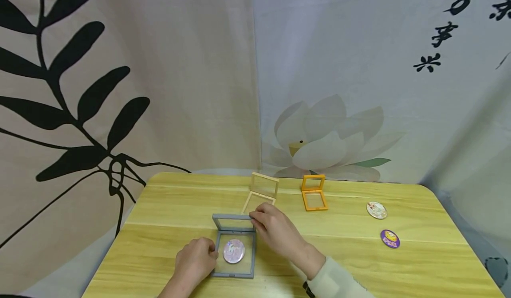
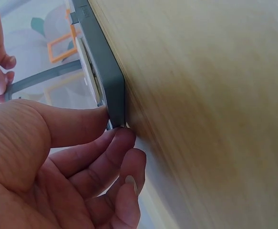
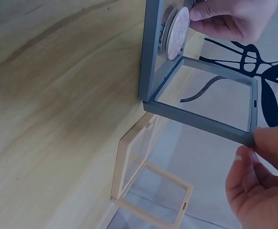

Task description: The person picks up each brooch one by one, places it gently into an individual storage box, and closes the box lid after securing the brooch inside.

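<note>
A grey hinged display frame [image 1: 253, 256] lies on the table with its lid raised and clear film in both halves. On the film of its lower half rests a round pinkish badge [image 1: 233, 251]. My left hand [image 1: 195, 258] pinches the left side of the base; in the left wrist view the thumb [image 2: 77, 125] presses against the grey edge, fingers curled below. With thumb and fingertips, my right hand [image 1: 279, 233] holds the lid's upper right corner. That grip on the lid [image 3: 205, 122] also shows in the right wrist view.
Behind the grey frame stands a cream hinged frame [image 1: 265, 177], opened and partly hidden by my right hand. An orange hinged frame [image 1: 317, 209], also opened, is to its right. A pale round badge [image 1: 377, 210] and a purple one [image 1: 390, 238] lie on the wooden table [image 1: 343, 253]. Printed curtains [image 1: 207, 89] hang behind.
</note>
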{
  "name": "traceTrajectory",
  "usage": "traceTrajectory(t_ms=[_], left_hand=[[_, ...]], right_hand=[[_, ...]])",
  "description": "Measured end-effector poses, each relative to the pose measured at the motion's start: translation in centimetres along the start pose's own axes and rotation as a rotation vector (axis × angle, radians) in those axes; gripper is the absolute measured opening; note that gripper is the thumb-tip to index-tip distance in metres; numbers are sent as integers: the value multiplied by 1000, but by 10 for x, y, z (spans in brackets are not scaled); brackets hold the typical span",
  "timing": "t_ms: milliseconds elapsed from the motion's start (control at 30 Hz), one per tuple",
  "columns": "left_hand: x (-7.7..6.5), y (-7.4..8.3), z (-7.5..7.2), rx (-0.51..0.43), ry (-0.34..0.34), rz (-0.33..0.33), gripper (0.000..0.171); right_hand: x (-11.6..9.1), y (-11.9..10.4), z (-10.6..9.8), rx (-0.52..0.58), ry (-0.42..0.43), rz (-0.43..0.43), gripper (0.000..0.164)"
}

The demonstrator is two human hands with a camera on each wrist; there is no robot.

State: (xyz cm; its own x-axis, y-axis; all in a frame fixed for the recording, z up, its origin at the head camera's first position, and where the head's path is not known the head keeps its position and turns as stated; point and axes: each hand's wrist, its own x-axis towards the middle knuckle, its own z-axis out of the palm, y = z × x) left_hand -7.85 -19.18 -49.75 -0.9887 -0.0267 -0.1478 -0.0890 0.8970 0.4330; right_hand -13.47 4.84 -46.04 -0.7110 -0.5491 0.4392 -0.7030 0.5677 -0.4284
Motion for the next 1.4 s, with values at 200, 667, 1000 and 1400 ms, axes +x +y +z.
traceTrajectory(t_ms=[200,667,1000,1400], left_hand=[[-1,-2,1,-6,11,10,27],[0,-11,2,-35,-23,69,9],[-3,-12,2,-52,11,98,17],[-4,-20,-3,-98,-34,92,15]], right_hand=[[-5,-4,-1,3,-25,-15,14],[-22,-13,1,-62,-99,-131,13],[-37,-25,4,-109,-125,-190,13],[-48,-32,17,-219,-144,-208,14]])
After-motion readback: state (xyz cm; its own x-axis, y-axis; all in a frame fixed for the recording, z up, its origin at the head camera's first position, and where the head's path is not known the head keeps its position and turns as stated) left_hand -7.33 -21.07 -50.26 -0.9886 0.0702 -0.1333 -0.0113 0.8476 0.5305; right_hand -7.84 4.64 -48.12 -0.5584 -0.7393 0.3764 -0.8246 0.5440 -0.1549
